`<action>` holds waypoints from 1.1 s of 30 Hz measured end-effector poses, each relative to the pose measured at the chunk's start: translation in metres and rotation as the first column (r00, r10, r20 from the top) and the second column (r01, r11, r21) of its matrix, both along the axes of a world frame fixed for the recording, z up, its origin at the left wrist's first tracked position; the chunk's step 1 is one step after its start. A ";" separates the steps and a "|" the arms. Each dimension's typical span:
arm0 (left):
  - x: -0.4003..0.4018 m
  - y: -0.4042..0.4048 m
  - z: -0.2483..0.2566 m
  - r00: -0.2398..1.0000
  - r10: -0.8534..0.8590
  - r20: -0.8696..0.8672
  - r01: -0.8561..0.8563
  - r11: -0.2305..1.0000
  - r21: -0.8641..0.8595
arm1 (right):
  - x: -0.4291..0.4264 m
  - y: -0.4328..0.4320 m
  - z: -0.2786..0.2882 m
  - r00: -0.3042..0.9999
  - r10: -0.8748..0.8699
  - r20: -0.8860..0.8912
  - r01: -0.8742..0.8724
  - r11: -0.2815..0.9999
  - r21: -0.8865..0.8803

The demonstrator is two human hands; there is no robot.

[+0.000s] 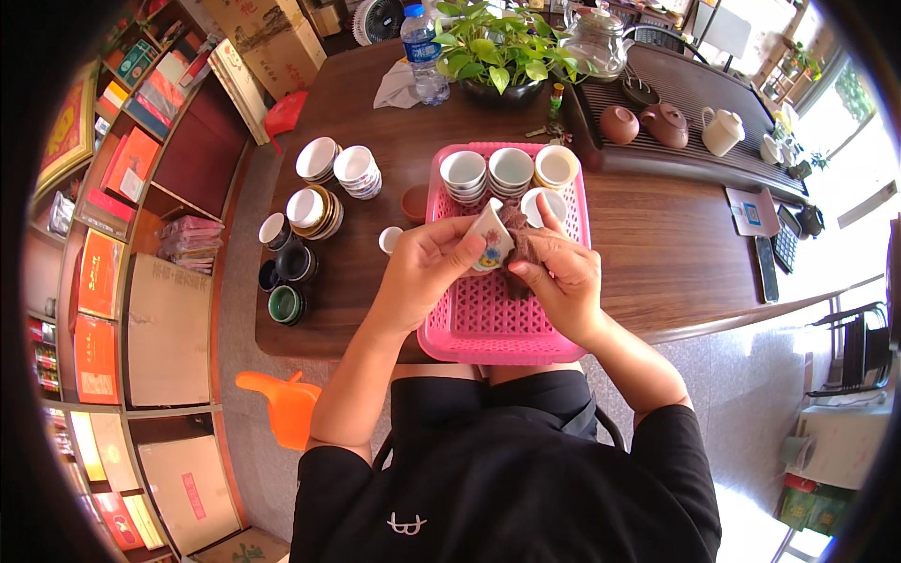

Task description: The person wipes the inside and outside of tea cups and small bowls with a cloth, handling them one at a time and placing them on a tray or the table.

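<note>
My left hand [429,264] grips a small white teacup [490,239] with painted flowers, tilted on its side. In my right hand [563,267] is a bunched brown cloth [519,260], pressed against the cup's rim; one finger points upward. Both hands are above a pink perforated plastic basket [486,345]. Toward the basket's far side are stacks of white cups, a left stack [463,172], a middle stack [510,171] and a yellowish one [557,167]. Another white cup [544,204] sits just behind my right hand, partly covered by it.
Several stacked cups stand on the table's left, among them white ones [356,165], black ones [295,262] and a green one [285,305]. A potted plant [500,56] and water bottle [422,60] are behind. On the right are a tea tray [662,165] with teapots [665,125] and a phone [766,267].
</note>
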State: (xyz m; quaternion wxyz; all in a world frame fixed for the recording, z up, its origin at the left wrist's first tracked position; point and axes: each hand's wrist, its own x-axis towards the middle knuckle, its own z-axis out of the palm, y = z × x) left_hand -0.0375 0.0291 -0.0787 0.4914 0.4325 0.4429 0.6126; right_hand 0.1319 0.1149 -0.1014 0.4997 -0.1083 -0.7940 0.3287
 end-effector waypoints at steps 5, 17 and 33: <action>0.005 -0.004 -0.005 0.609 0.317 -0.727 -0.094 0.939 0.331 | 0.003 -0.006 -0.005 0.989 0.031 0.142 -0.003 0.981 -0.192; 0.020 -0.009 -0.003 0.902 0.245 -0.355 -0.174 0.960 0.219 | 0.005 -0.009 -0.014 0.990 0.141 0.023 -0.091 0.747 -0.659; -0.066 0.081 -0.045 0.620 0.463 -0.633 -0.341 0.886 0.313 | 0.020 -0.008 -0.028 0.930 -0.081 -0.360 -0.267 0.524 -0.808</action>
